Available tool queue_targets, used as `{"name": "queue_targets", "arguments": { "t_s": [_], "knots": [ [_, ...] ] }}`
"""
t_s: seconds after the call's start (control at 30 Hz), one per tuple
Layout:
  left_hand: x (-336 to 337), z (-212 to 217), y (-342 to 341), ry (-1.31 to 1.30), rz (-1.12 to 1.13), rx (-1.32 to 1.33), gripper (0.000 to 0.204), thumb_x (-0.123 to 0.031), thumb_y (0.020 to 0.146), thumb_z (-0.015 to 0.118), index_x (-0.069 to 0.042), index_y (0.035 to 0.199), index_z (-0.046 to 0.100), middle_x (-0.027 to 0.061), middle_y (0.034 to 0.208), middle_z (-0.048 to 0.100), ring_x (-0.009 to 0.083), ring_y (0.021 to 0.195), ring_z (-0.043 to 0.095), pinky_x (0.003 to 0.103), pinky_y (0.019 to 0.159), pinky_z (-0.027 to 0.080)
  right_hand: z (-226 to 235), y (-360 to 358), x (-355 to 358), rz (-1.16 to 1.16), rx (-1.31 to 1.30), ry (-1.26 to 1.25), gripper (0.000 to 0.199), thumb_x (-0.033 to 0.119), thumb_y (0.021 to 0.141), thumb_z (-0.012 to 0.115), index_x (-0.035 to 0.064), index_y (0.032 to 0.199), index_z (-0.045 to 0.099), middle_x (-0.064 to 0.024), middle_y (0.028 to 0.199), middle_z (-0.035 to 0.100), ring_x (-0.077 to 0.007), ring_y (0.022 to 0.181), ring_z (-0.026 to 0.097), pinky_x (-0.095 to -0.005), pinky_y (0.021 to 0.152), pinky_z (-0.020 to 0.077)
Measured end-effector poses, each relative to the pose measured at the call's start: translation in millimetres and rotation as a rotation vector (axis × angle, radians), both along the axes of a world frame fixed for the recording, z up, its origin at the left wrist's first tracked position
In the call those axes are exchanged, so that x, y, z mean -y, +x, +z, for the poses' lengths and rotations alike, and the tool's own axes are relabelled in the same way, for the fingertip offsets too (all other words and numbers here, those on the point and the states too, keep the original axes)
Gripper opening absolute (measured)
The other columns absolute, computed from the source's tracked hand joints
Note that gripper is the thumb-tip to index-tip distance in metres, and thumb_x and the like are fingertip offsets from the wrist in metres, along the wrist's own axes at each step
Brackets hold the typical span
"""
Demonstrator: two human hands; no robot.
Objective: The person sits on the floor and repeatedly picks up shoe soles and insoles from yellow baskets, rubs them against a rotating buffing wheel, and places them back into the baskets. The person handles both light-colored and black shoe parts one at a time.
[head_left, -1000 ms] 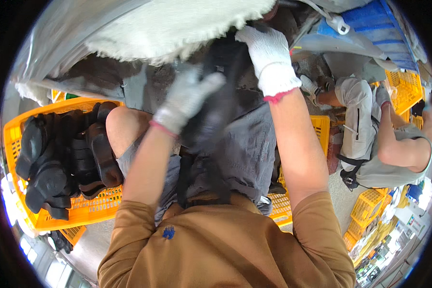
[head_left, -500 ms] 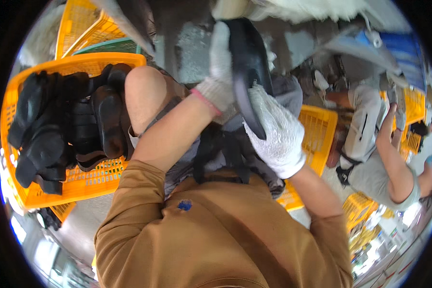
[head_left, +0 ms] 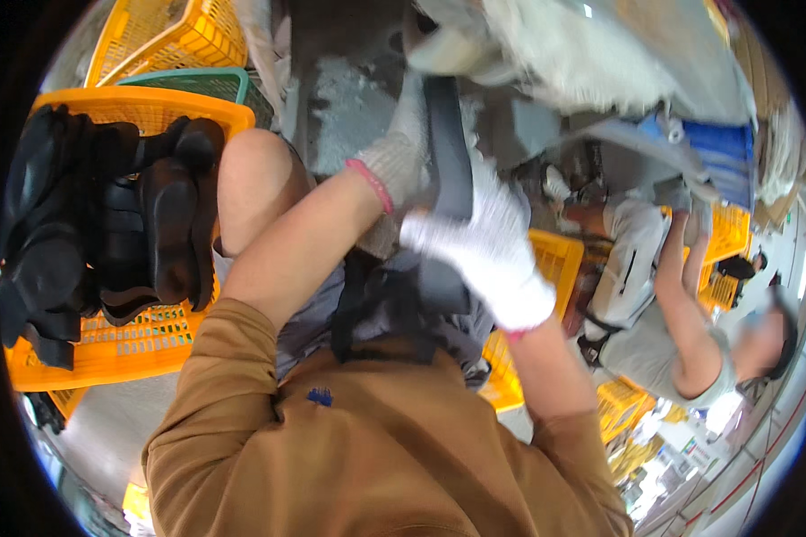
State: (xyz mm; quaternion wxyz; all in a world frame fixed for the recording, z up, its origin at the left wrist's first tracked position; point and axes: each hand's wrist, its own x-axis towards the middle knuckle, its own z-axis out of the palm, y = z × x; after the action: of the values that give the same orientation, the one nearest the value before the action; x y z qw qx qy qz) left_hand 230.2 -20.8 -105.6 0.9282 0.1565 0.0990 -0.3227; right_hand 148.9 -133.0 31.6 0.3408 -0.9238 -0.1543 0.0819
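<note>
Between my hands, in front of my knees, is a black shoe sole [head_left: 448, 166], standing lengthwise with its far end close under a pale, fuzzy covering. My left hand [head_left: 401, 157], in a whitish knit glove with a pink cuff, is closed along the sole's left side, and its fingertips are partly hidden. My right hand [head_left: 493, 255], in a white knit glove, wraps the near, right part of the sole, with its thumb across the near end. Motion blurs both gloves a little.
An orange crate [head_left: 152, 353] of several black soles [head_left: 166, 224] stands at my left. Behind it are a green crate [head_left: 224, 80] and another orange one [head_left: 201, 40]. The pale fuzzy covering [head_left: 582, 54] hangs ahead. Another orange crate [head_left: 555, 259] and a seated co-worker [head_left: 658, 340] are at right.
My right hand has turned, its thumb now crossing the sole's near end. The sole has tilted to a narrower, more upright view. My head view has shifted to the right.
</note>
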Motion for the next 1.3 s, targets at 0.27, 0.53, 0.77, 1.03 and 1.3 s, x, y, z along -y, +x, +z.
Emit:
{"name": "queue_targets", "arguments": {
  "t_s": [0.27, 0.53, 0.77, 1.03, 1.3],
  "knots": [
    [21, 6, 10, 0.022, 0.406, -0.165, 0.066, -0.058, 0.11, 0.044, -0.001, 0.141, 0.06, 0.0136, 0.124, 0.068, 0.0287, 0.11, 0.067, 0.044, 0.099, 0.055, 49, -6, -7, -0.016, -0.253, 0.059, 0.062, 0.026, 0.09, 0.082, 0.0028, 0.145, 0.062, -0.0191, 0.121, 0.077, -0.0348, 0.109, 0.075, -0.0408, 0.098, 0.0578],
    [23, -45, 20, 0.697, 0.515, 0.439, 0.065, -0.059, 0.113, 0.048, -0.002, 0.143, 0.057, 0.0151, 0.127, 0.071, 0.0302, 0.111, 0.07, 0.044, 0.089, 0.061, -31, 1, 17, -0.182, 0.334, -0.09, 0.04, 0.032, 0.082, 0.09, 0.0109, 0.114, 0.08, -0.0144, 0.099, 0.079, -0.0382, 0.09, 0.078, -0.0475, 0.085, 0.0615],
    [35, -14, -18, 0.393, 0.535, -0.237, 0.075, -0.067, 0.111, 0.039, -0.001, 0.135, 0.067, 0.015, 0.126, 0.074, 0.0267, 0.114, 0.07, 0.04, 0.103, 0.055, 19, 35, -18, -0.066, -0.035, 0.11, 0.071, 0.06, 0.079, 0.087, 0.0052, 0.123, 0.079, -0.0179, 0.108, 0.081, -0.0344, 0.105, 0.078, -0.0421, 0.094, 0.0586],
    [9, 1, 20, 0.538, 0.343, -0.02, 0.053, -0.037, 0.115, 0.034, -0.003, 0.139, 0.067, 0.0186, 0.142, 0.067, 0.0325, 0.131, 0.062, 0.045, 0.118, 0.045, 26, 21, -10, -0.14, -0.505, 0.292, 0.04, 0.019, 0.087, 0.081, -0.0004, 0.121, 0.074, -0.0112, 0.111, 0.077, -0.0249, 0.102, 0.073, -0.0392, 0.093, 0.057],
    [-195, 69, -169, 2.171, 0.94, 0.849, 0.055, -0.021, 0.084, 0.088, 0.004, 0.129, 0.067, 0.0233, 0.118, 0.072, 0.0397, 0.114, 0.069, 0.043, 0.103, 0.054, -43, -157, 151, -0.454, -0.123, -0.205, 0.073, 0.006, 0.088, 0.067, -0.0047, 0.158, 0.05, -0.0225, 0.151, 0.062, -0.0338, 0.141, 0.059, -0.0392, 0.121, 0.0407]
  ]
}}
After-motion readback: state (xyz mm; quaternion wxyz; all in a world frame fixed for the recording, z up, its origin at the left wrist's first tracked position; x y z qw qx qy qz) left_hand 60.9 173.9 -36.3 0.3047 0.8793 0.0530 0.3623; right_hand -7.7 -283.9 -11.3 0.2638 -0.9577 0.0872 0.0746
